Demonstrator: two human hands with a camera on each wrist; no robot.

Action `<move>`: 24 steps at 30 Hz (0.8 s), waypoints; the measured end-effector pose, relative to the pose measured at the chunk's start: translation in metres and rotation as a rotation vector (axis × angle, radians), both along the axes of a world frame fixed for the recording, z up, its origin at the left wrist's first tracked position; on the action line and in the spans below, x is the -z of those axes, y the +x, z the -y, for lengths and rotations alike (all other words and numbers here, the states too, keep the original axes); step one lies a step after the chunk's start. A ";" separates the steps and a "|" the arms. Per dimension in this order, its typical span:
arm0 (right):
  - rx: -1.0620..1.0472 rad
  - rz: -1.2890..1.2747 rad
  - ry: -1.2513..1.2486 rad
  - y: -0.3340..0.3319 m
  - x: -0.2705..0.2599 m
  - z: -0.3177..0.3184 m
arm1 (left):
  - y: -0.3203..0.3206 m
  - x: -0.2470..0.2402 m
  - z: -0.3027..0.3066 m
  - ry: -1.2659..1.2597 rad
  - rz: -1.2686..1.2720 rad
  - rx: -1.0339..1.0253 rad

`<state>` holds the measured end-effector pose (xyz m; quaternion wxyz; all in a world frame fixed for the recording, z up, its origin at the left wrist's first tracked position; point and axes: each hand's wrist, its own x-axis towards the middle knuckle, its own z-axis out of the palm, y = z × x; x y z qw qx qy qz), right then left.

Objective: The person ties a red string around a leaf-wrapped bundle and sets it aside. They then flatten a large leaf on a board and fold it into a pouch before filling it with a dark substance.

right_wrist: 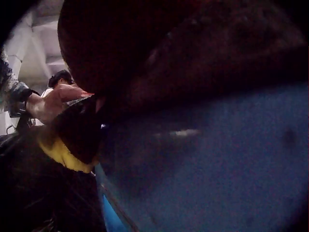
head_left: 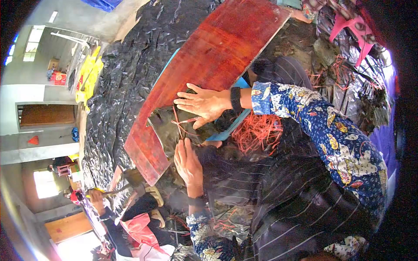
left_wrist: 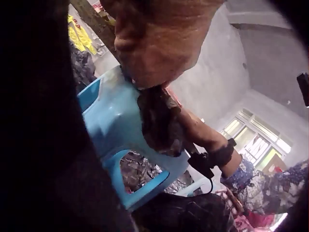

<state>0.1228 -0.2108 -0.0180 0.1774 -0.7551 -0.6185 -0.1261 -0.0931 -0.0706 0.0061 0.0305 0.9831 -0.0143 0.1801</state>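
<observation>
In the head view a flat, dark brownish-green bundle (head_left: 167, 126), leaf-like, lies over a long red-brown board (head_left: 204, 56). Thin red plastic string (head_left: 177, 122) crosses the bundle and is knotted or looped near its middle. My right hand (head_left: 202, 103) lies palm down on the bundle's edge and the board, fingers spread and thumb beside the string. My left hand (head_left: 189, 163) is at the near lower side, its fingertips pinching the string end; its thumb is hidden. The right wrist view shows the left hand (right_wrist: 53, 104) with a red bit at its fingertips.
A blue plastic stool (left_wrist: 116, 116) stands under the board. Loose red string (head_left: 261, 132) lies heaped beside my lap. Black plastic sheeting (head_left: 117, 74) covers the floor beyond. Another person's hand (head_left: 96, 200) shows at lower left, and a pink stool (head_left: 355, 32) is at upper right.
</observation>
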 end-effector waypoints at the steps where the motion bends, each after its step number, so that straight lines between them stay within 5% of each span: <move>1: 0.003 0.004 0.009 0.000 0.002 -0.001 | -0.001 -0.004 -0.001 0.009 0.004 0.003; 3: 0.015 -0.010 -0.021 -0.001 0.001 -0.001 | 0.000 -0.012 -0.002 -0.183 -0.002 -0.031; 8: -0.003 0.011 0.005 0.000 -0.004 0.003 | 0.059 -0.047 -0.009 -0.137 0.204 -0.045; 12: 0.021 0.011 -0.018 0.000 -0.001 0.002 | 0.100 -0.004 -0.028 -0.105 -0.123 -0.089; 24: 0.009 -0.043 0.041 0.000 0.009 -0.003 | 0.065 0.003 -0.039 -0.072 -0.162 -0.139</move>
